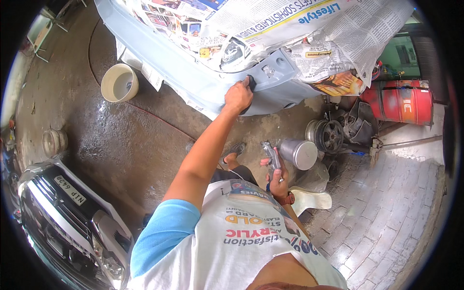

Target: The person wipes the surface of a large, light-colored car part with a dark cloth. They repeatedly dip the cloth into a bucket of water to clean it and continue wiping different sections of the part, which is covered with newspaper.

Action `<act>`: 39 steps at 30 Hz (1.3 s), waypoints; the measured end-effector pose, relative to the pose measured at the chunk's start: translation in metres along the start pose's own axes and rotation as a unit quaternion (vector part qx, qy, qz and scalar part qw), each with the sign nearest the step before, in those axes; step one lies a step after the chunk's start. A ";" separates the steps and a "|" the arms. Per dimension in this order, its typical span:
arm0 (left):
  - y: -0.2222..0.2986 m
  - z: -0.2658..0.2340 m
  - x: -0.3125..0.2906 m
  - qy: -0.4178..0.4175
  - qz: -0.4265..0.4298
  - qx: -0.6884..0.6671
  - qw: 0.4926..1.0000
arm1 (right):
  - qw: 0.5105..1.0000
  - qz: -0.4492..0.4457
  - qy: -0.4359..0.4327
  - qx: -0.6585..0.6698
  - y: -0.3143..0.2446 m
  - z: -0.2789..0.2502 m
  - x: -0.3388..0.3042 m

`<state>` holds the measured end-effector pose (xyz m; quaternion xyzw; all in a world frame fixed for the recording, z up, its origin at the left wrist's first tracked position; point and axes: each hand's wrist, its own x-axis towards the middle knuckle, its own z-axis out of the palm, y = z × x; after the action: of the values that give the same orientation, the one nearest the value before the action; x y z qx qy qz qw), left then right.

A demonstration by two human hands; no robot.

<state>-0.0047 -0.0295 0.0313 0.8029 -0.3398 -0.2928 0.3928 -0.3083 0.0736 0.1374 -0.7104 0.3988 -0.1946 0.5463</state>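
Note:
My left hand reaches forward to the edge of a pale grey-blue car bumper, its fingers curled. A small black thing shows at those fingertips; I cannot make out what it is. Held near my waist, my right hand is closed round the handle of a metallic spray gun, its nozzle pointing forward. Next to the gun is a silver cylindrical cup, which looks joined to it and lies tilted to the right. Printed newspaper covers the area behind the bumper.
A cream bucket stands on the wet concrete floor, with a thin hose running past it. At left is a car front. To the right are a red drum, wheel rims, a pale plastic seat and a block wall.

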 end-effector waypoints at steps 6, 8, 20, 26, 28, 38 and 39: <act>-0.002 0.009 0.007 0.053 0.069 0.050 0.995 | 1.000 0.009 -0.002 -0.004 0.000 -0.004 -0.003; -0.006 0.011 0.007 0.065 0.067 0.048 0.994 | 1.000 0.009 -0.006 -0.003 0.004 -0.005 -0.005; -0.015 -0.002 0.019 0.087 -0.054 -0.127 0.987 | 1.000 -0.001 -0.021 -0.014 0.005 -0.008 -0.007; -0.002 0.013 -0.006 0.121 0.079 -0.009 0.990 | 1.000 0.011 -0.017 0.003 0.011 -0.007 -0.014; 0.003 0.013 -0.004 0.111 0.086 0.034 0.990 | 1.000 0.008 -0.017 0.003 0.011 -0.006 -0.013; -0.006 -0.021 0.019 -0.112 0.044 0.032 0.992 | 1.000 0.005 -0.010 0.014 0.011 -0.005 -0.026; 0.002 -0.022 0.013 -0.100 0.066 0.005 0.993 | 1.000 0.006 -0.005 0.013 0.012 -0.007 -0.026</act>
<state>0.0188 -0.0312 0.0413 0.7473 -0.4313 -0.3432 0.3711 -0.3336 0.0889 0.1325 -0.7018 0.3980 -0.1928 0.5585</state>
